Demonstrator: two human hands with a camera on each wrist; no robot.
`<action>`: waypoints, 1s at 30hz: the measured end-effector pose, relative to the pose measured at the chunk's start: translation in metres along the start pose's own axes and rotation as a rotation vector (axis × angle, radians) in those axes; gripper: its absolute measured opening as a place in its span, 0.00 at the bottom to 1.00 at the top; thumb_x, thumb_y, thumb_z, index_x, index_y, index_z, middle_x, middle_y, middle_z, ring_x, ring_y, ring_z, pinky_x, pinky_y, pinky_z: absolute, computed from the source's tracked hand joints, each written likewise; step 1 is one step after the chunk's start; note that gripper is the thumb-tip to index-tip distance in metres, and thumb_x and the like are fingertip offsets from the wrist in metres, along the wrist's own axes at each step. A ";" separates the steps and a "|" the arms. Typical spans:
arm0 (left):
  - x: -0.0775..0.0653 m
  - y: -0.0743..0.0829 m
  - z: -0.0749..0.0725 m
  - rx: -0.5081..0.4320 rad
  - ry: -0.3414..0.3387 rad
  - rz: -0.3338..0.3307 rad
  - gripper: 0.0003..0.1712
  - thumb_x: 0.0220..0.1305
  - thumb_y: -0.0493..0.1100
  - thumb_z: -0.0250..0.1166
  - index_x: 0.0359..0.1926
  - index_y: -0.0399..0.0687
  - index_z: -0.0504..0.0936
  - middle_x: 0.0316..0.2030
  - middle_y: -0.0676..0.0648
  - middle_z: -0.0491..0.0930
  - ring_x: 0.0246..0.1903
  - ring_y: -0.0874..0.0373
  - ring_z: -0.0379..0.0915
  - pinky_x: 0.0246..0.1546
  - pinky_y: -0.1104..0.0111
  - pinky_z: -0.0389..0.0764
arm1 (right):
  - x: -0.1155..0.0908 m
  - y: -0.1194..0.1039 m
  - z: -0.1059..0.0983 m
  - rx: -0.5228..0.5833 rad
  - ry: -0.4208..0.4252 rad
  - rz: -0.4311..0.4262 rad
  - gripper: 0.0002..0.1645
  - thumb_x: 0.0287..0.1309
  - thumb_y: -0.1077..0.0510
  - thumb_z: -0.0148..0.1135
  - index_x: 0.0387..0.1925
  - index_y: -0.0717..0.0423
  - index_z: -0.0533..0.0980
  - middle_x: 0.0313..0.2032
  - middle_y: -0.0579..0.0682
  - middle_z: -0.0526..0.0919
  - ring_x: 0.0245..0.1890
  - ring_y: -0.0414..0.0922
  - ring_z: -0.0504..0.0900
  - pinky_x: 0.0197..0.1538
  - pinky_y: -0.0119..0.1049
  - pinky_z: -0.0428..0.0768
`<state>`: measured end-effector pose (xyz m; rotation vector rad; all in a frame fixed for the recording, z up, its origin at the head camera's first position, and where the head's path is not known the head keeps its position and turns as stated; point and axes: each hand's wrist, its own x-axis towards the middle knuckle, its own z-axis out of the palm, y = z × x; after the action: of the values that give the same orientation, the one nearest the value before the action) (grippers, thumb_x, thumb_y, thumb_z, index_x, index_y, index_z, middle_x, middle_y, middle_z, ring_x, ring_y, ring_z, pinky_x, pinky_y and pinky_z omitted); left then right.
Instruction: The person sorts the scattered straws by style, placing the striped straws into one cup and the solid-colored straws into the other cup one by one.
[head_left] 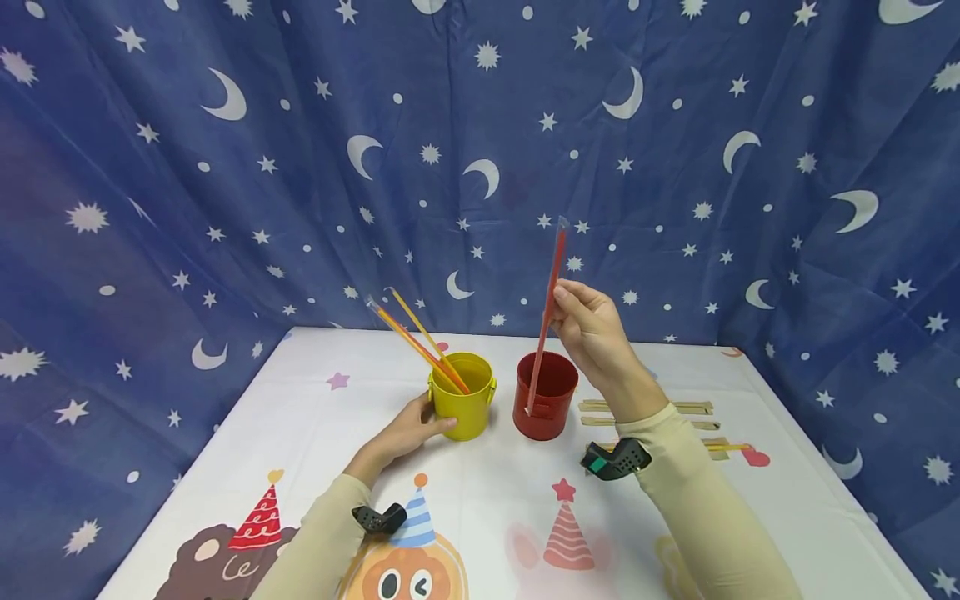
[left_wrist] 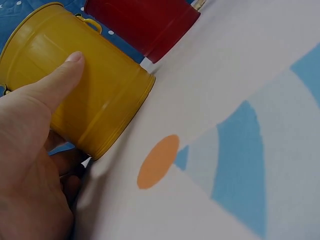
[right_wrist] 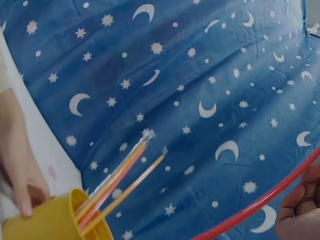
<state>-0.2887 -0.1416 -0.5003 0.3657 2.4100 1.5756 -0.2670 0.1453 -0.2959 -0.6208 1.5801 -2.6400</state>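
Observation:
My right hand (head_left: pixel 588 329) pinches a red straw (head_left: pixel 551 292) in a clear wrapper above the red bucket (head_left: pixel 542 421). Slanting downward, the straw has its lower end in front of the bucket's near wall; whether it touches cannot be told. To the left, my left hand (head_left: pixel 405 429) holds the side of a small yellow bucket (head_left: pixel 461 415), which stands upright on the table. In the left wrist view the thumb lies along its wall, with fingers curled behind. Several yellow and orange-red straws (right_wrist: pixel 122 175) lean out of the yellow bucket to the left.
Right of the red bucket, partly behind my right forearm, lie several flat tan strips (head_left: pixel 693 408) and a thin yellow stick (head_left: pixel 727 447). A white cloth printed with party-hat figures covers the table (head_left: pixel 495 517). A blue star-patterned curtain (head_left: pixel 420 208) hangs around it.

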 end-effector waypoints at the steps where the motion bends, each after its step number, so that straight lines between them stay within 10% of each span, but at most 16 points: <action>1: 0.000 0.000 0.000 -0.002 0.000 0.000 0.55 0.64 0.56 0.69 0.79 0.37 0.49 0.79 0.35 0.50 0.79 0.39 0.46 0.80 0.48 0.50 | 0.004 0.000 0.005 0.007 0.004 -0.001 0.24 0.75 0.67 0.48 0.32 0.44 0.86 0.28 0.41 0.85 0.29 0.36 0.81 0.40 0.29 0.78; 30: -0.002 0.000 0.000 0.002 -0.003 -0.002 0.54 0.66 0.57 0.68 0.80 0.41 0.50 0.79 0.37 0.51 0.79 0.40 0.47 0.80 0.49 0.52 | 0.061 0.041 0.041 -0.018 0.170 -0.032 0.22 0.69 0.68 0.57 0.27 0.44 0.87 0.24 0.39 0.85 0.27 0.34 0.78 0.39 0.23 0.80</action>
<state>-0.2865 -0.1420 -0.5003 0.3662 2.4091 1.5707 -0.3177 0.0783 -0.2938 -0.4354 1.6501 -2.7718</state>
